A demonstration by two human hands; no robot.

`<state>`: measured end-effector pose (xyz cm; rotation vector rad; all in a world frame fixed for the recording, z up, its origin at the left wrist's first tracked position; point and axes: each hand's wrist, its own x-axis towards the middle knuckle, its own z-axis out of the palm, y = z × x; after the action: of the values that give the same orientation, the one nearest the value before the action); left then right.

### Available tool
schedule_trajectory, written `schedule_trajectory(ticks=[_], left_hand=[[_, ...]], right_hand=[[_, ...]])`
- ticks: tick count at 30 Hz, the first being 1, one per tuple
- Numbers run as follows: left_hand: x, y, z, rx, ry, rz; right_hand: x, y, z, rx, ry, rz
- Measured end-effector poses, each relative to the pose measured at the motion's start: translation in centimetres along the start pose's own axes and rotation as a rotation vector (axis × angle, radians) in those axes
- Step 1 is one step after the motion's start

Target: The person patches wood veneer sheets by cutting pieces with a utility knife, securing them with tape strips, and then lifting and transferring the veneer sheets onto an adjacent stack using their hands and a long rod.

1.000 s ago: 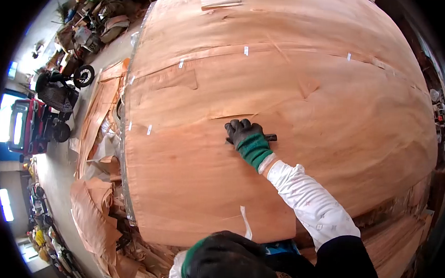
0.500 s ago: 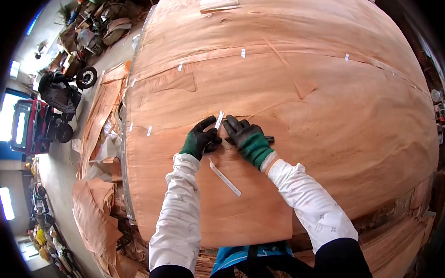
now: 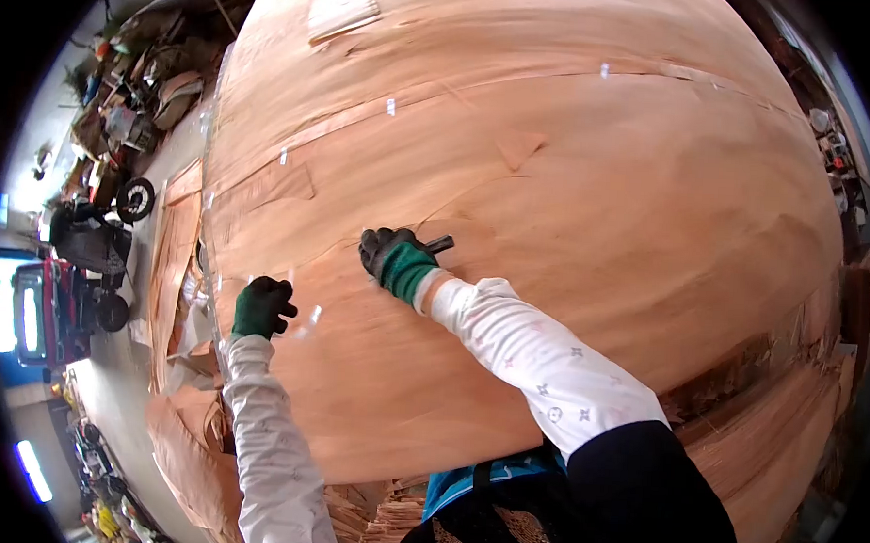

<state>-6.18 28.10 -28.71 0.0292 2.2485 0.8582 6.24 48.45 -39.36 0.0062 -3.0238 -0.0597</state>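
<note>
A large reddish-brown veneer sheet [image 3: 641, 222] fills the view. My left hand [image 3: 262, 308], in a black and green glove, is over its left part with fingers curled. Beside these fingertips a white tape strip [image 3: 315, 315] shows, smeared by motion; it appears to trail from the hand. My right hand [image 3: 397, 257], gloved the same way, rests on the veneer at a seam, fingers bent and closed. From it sticks out a dark rod-like handle [image 3: 440, 244]; the rest of that tool is hidden in the palm. Its fingertips press on the sheet.
Short white tape pieces [image 3: 391, 107] cross a seam farther back. A pale folded veneer piece [image 3: 343, 13] lies at the far edge. Torn veneer scraps [image 3: 190, 436] hang at the left. On the floor beyond stand a motorcycle [image 3: 97, 232] and a red vehicle [image 3: 40, 312].
My left hand has moved left and nearer to me, away from my right hand, the white strip shifting with it. My right hand stays near the same seam. The view has swung right.
</note>
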Motion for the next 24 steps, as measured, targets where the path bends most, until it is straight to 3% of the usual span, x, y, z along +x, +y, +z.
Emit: schedule_trajectory(ticks=[3,5,6,8,9,10,12,13,16,19,20,23,24], left_hand=[[-2.4,1.0,3.7,-0.251,-0.181,0.055],[-4.3,3.5,7.6,-0.25,-0.318,0.045],[-4.4,3.9,9.6,-0.292,-0.383,0.119],[-5.1,6.3,14.0,-0.337,-0.449,0.21],[-4.7,7.6,16.1,-0.364,-0.48,0.186],[-4.3,8.4,18.3,-0.443,-0.508,0.177],[-2.0,8.2,21.2,-0.435,-0.506,0.151],[-1.3,8.2,22.3,-0.404,-0.467,0.133],[-1.0,7.7,23.0,-0.514,-0.453,0.068],[-2.0,7.2,23.1,-0.449,-0.417,0.112],[-1.2,6.5,22.4,-0.169,-0.336,0.307],[3.5,3.8,19.1,0.684,-0.052,0.851],[0.8,6.3,16.7,0.454,0.019,0.512]], right_hand=[[-1.0,2.0,-2.1,0.132,0.005,0.015],[-2.3,4.4,-2.6,0.309,0.068,0.098],[-3.7,6.1,-2.3,0.308,0.134,0.232],[-9.3,11.1,-2.4,0.514,0.527,0.292],[-11.5,12.9,-2.7,0.418,0.418,0.382],[-12.8,13.4,-7.4,0.521,0.301,0.613],[-13.6,14.3,-4.7,0.522,0.161,0.599],[-14.0,13.5,-5.1,0.217,0.053,0.472],[-13.3,11.2,-3.2,0.055,0.096,0.243],[-11.1,10.2,-1.7,0.062,-0.235,0.279],[-10.7,10.1,-1.5,0.024,-0.31,0.254],[-12.4,9.9,-0.6,-0.177,0.017,0.189],[-11.6,9.8,-2.7,-0.069,-0.21,0.205]])
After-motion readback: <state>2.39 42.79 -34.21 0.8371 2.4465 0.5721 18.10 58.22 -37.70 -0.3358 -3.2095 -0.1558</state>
